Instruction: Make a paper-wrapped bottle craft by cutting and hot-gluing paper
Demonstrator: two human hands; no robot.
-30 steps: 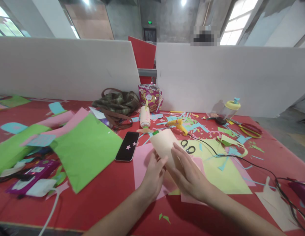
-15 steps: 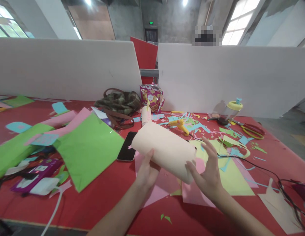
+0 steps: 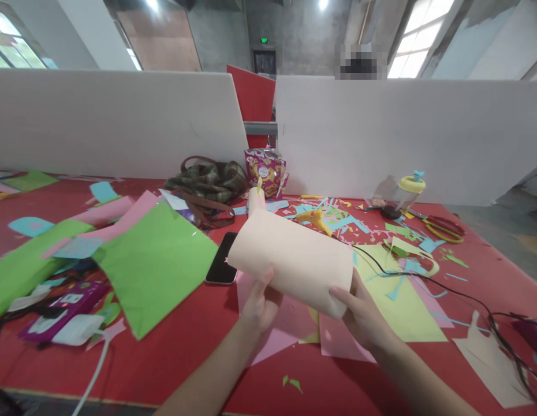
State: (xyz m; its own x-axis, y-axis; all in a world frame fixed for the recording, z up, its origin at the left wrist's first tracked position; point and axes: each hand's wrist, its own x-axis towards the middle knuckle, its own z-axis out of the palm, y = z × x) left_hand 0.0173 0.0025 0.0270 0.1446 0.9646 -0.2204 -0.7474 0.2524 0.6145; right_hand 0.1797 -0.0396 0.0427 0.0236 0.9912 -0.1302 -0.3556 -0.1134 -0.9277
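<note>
Both hands hold up a cream sheet of paper (image 3: pixel 292 257) curled into a wide tube above the red table (image 3: pixel 186 358). My left hand (image 3: pixel 260 303) grips its lower left edge, thumb on the front. My right hand (image 3: pixel 359 315) grips its right end, with the fingers curled round the rim. Under the tube lie pink sheets (image 3: pixel 290 329) and a pale yellow-green sheet (image 3: pixel 398 300). A black phone (image 3: pixel 220 267) lies just left of the tube, partly hidden by it.
A big green sheet (image 3: pixel 153 266) and pink sheets lie at left. A yellow glue gun (image 3: pixel 314 219) with a black cord, a glue bottle (image 3: pixel 255 199), a snack bag (image 3: pixel 265 169), a plaid bag (image 3: pixel 208 182), red-handled scissors (image 3: pixel 442 228) and several paper scraps lie behind. White boards wall the back.
The flat cream sheet was lifted off the table and rolled into a tube. My right hand went from spread open beside it to gripping its right end.
</note>
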